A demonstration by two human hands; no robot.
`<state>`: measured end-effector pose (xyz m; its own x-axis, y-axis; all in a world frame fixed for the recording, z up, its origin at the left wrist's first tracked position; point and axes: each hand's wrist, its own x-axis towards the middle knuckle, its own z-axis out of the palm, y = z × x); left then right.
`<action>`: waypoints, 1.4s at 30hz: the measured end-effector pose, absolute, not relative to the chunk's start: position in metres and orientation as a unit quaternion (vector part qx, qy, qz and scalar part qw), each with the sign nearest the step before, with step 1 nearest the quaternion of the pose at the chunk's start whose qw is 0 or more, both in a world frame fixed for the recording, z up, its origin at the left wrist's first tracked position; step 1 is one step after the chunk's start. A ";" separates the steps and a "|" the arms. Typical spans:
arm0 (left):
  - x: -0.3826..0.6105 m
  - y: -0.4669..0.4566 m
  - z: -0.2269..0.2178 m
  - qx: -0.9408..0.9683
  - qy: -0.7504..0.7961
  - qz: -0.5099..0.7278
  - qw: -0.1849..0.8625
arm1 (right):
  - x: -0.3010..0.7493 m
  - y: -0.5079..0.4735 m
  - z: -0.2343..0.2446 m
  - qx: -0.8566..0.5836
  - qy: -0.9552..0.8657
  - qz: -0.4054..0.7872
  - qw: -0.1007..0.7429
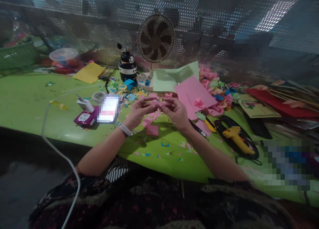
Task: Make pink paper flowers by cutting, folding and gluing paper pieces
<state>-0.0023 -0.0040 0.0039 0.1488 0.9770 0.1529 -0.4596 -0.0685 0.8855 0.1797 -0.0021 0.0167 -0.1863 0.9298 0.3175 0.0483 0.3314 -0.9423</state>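
Both my hands are raised over the green table (30,102) and pinch one small pink paper piece (156,102) between them. My left hand (139,111) wears a white wristband and grips the piece's left side. My right hand (175,112) grips its right side with fingers curled. Pink paper squares (151,126) lie on the table just below my hands. A pink sheet (193,91) with a small pink paper flower (198,103) lies right of them.
A small desk fan (156,39) stands behind, beside a black jar (127,66) and a pale green sheet (171,77). A phone (109,109) and charger with white cable (86,114) lie left. A yellow glue gun (236,139), scissors (208,122), paper flowers and scraps lie right.
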 end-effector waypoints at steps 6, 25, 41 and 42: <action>-0.001 -0.005 0.003 0.434 0.299 0.586 0.616 | 0.179 -0.003 0.016 -0.386 -0.638 0.426 0.513; 0.005 -0.008 0.000 0.485 0.306 0.604 0.554 | 0.177 -0.006 0.010 -0.380 -0.691 0.394 0.472; -0.006 -0.001 0.008 0.557 0.363 0.531 0.525 | 0.188 -0.006 0.018 -0.410 -0.748 0.317 0.414; -0.007 -0.002 0.009 0.558 0.367 0.528 0.525 | 0.188 -0.006 0.020 -0.414 -0.748 0.316 0.411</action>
<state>-0.0074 -0.0017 0.0088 0.1738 0.9637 0.2024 -0.1450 -0.1783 0.9732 0.1876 -0.0063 0.0196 -0.3190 0.8794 0.3535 0.3591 0.4573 -0.8136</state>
